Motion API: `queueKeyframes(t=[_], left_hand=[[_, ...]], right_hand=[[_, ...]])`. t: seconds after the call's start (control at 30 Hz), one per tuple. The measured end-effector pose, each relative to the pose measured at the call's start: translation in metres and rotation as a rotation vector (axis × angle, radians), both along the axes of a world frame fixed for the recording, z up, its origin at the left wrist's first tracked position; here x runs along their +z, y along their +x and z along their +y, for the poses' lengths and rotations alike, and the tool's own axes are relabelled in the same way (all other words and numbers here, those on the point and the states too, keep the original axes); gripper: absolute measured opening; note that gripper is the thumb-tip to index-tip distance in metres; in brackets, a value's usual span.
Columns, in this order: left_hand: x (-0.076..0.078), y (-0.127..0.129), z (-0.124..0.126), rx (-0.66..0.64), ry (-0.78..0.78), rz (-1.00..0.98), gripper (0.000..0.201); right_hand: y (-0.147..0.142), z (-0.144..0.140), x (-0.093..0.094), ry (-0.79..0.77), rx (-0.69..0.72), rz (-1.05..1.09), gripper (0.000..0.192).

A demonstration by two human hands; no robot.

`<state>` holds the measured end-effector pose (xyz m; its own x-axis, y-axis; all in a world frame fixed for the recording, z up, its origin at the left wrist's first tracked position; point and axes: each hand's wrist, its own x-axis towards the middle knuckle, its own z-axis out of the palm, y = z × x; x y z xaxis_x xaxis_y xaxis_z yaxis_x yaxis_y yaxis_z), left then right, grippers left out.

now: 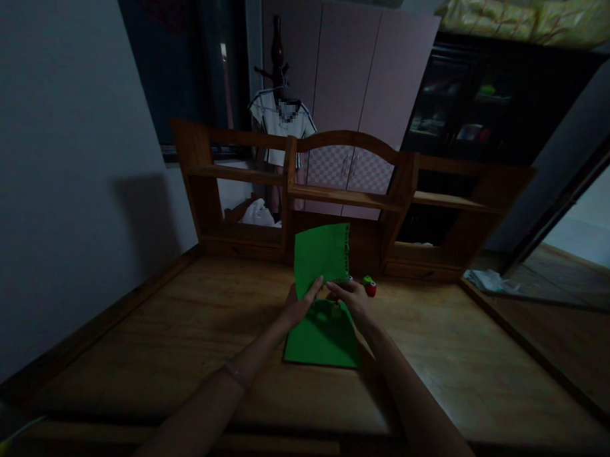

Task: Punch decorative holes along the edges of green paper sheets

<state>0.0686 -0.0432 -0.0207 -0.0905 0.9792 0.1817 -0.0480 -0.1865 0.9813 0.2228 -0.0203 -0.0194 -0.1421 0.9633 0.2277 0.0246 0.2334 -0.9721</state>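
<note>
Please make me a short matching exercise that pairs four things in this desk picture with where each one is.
Things:
1. green paper sheet
2. small red and green object
3. white garment
4. yellow bedding

Places:
A. on top of the dark cabinet
B. on the desk, just beyond the right hand
C. hanging on the coat stand
D. held upright at its far half by the left hand and the right hand

Pairs: 1-D, 2-B, 3-C, 4-A

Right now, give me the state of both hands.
Left hand: fingers on the raised half of the green sheet.
Right hand: at the sheet's fold; grip cannot be told.
</note>
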Motion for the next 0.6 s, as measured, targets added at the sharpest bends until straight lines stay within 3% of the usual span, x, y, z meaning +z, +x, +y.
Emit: queueKeyframes(t=[0.6], left_hand=[[-0.0062, 0.0005, 0.0064, 0.03, 0.007, -0.02, 0.041]], right_hand=[[-0.0032, -0.0028, 0.0046, 0.024, 0.01, -0.02, 0.039]])
